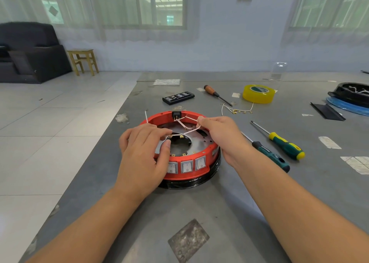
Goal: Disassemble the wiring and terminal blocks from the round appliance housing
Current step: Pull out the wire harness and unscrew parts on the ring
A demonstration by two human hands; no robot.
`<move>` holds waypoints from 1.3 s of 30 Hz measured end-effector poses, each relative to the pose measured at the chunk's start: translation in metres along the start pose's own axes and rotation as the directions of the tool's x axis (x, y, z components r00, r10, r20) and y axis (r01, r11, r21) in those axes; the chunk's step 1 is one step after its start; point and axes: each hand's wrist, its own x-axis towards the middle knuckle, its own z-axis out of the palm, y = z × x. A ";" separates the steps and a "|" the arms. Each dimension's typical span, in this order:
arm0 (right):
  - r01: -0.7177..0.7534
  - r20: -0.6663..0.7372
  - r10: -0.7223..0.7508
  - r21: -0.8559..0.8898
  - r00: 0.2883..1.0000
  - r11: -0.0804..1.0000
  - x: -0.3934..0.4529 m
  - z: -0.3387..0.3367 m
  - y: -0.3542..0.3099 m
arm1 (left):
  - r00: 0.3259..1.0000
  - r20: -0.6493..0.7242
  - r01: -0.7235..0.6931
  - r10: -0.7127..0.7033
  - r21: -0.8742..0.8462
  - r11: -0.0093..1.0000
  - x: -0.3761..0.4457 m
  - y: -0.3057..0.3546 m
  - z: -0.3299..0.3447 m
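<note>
Both grips pinch one thin white wire (190, 132): my left hand (143, 153) at its brass terminal end, my right hand (221, 135) farther along. Light, limp; I'd pull at terminals. Red round housing (187, 174) sits mid-surface.

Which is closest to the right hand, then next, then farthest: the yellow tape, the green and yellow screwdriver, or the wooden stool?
From the right hand:
1. Green and yellow screwdriver, just to its right on the table.
2. Yellow tape, farther back on the right.
3. Wooden stool, far off on the floor, back left.
</note>
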 end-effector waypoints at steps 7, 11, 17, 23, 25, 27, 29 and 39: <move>0.046 -0.040 -0.047 -0.044 0.998 0.998 -0.001 0.000 0.005 | 0.922 -0.137 -0.365 0.362 0.010 0.931 0.004 -0.012 -0.003; 0.163 -0.021 -0.167 -0.132 0.986 0.978 0.001 -0.004 0.011 | 0.855 -0.096 -0.512 0.510 0.006 0.859 0.002 0.001 -0.006; 0.289 0.033 -0.288 -0.084 0.957 0.954 -0.002 -0.011 0.018 | 0.777 -0.018 -0.627 0.629 0.067 0.776 -0.005 0.025 0.001; 0.344 0.038 -0.342 -0.033 0.939 0.938 -0.014 -0.026 0.040 | 0.819 0.047 -0.570 0.572 -0.046 0.820 -0.012 0.036 0.004; 0.338 0.010 -0.338 0.007 0.941 0.941 -0.019 -0.029 0.046 | 0.819 0.086 -0.564 0.567 -0.054 0.824 -0.014 0.041 0.004; 0.348 -0.031 -0.347 0.049 0.938 0.936 -0.024 -0.029 0.049 | 0.809 0.141 -0.567 0.570 -0.068 0.821 -0.016 0.045 0.003; 0.339 -0.073 -0.332 0.102 0.940 0.935 -0.029 -0.028 0.051 | 0.796 0.180 -0.572 0.578 -0.093 0.815 -0.018 0.047 0.002; 0.332 0.106 -0.337 0.060 0.935 0.941 -0.047 -0.045 0.050 | 0.804 0.250 -0.541 0.540 -0.071 0.838 -0.020 0.047 0.008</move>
